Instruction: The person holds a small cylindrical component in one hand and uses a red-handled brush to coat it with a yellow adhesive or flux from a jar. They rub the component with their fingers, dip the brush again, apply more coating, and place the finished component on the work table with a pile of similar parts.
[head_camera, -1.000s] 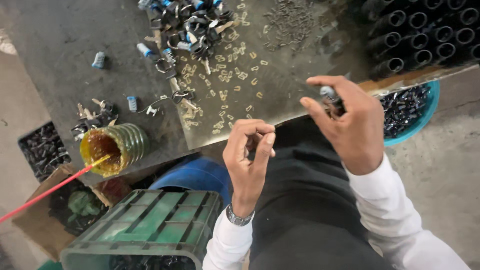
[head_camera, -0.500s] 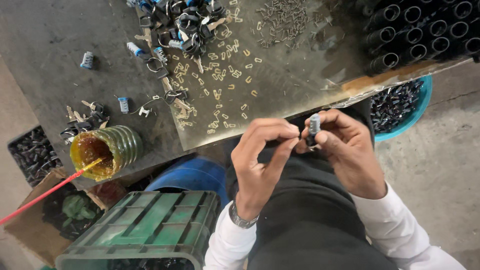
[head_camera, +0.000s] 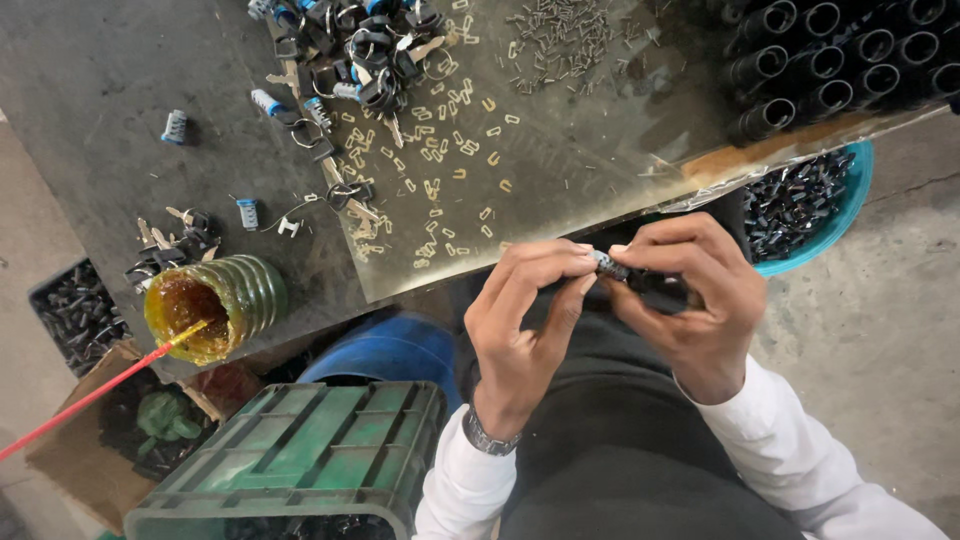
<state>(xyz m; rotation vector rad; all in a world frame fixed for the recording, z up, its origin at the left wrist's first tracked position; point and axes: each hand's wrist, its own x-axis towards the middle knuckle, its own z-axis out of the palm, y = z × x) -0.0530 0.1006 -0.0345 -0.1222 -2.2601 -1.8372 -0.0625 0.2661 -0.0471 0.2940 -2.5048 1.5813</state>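
**Two hands meet on a small dark part above the lap**

A wide, dark, grimy metal worktable (head_camera: 120, 110) fills the upper part of the view, with a yellowish transparent plastic sheet (head_camera: 590, 150) laid over its right half. Below its near edge stands a green slatted plastic crate (head_camera: 300, 450), and beside that the rounded top of a blue plastic drum (head_camera: 390, 350). At the right, partly under the table, a turquoise plastic basin (head_camera: 850, 200) holds many small black pieces. A ribbed green glass jar of amber grease (head_camera: 215, 305) sits on the table's near left edge, with a thin red stick (head_camera: 90, 395) leaning into it. A heap of black rings and clips (head_camera: 370, 50) lies at the top of the table, and small brass clips (head_camera: 440, 150) are scattered over the sheet.

The left hand (head_camera: 525, 320) and the right hand (head_camera: 690, 300) come together in front of the person's dark clothing. Both sets of fingertips are pinched on one small dark cylindrical part (head_camera: 625, 275), held between the two hands just below the table edge.
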